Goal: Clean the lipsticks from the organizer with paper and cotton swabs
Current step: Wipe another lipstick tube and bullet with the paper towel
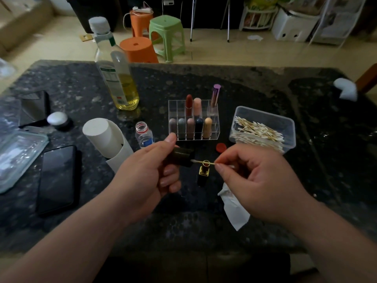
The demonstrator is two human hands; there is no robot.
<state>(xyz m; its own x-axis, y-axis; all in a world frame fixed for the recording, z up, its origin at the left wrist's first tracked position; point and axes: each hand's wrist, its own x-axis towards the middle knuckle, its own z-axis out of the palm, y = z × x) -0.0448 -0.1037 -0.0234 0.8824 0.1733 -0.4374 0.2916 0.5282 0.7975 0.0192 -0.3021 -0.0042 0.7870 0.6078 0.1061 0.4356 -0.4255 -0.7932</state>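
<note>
Swab (201,161) pinched in right hand (263,184), tip at cap (181,157) gripped by left hand (146,170).

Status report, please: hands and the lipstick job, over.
Left hand grips dark lipstick cap. Right hand pinches cotton swab, tip at cap's mouth. Open lipstick stands on table beneath swab; nothing blocking.

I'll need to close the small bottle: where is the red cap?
Head view, right of centre: the red cap lies on the table between the clear organizer and the cotton swab box.
</note>
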